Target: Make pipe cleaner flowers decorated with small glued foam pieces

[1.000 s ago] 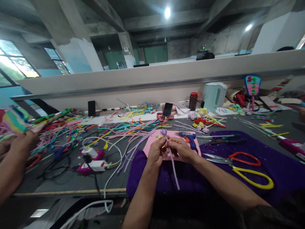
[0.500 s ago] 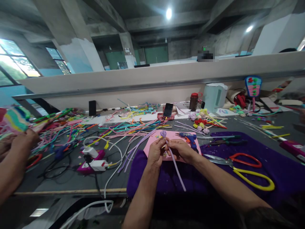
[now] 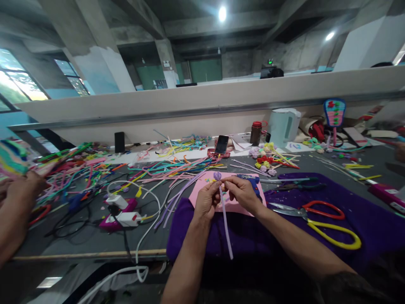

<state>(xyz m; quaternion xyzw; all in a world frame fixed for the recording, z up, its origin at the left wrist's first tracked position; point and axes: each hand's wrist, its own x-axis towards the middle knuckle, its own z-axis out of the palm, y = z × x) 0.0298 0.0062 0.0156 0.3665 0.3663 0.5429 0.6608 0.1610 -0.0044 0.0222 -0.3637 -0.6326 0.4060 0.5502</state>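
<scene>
A lilac pipe cleaner (image 3: 226, 230) has its top end bent into a small looped bud, and its long tail hangs down toward me. My left hand (image 3: 207, 198) pinches it just under the loops. The fingertips of my right hand (image 3: 242, 192) meet at the same spot, closed on the pipe cleaner. Beneath both hands lies a pink sheet (image 3: 200, 192) on a purple cloth (image 3: 180, 228). Beside my right hand, partly hidden by it, is a blue glue gun (image 3: 254, 182). Several loose lilac pipe cleaners (image 3: 177, 202) rest to the left.
Large scissors (image 3: 332, 223) with red and yellow handles and pliers (image 3: 297, 185) lie right. Power strips (image 3: 120, 217) with cables sit left. Piled pipe cleaners (image 3: 177, 169), a phone (image 3: 221, 145), a bottle (image 3: 256, 134) and a kettle (image 3: 284, 126) stand behind. A co-worker's hand (image 3: 27, 190) is at far left.
The pipe cleaner's tail has swung left and hangs more steeply. My right hand has shifted slightly, its fingers now at the base of the loops. The view has moved a little.
</scene>
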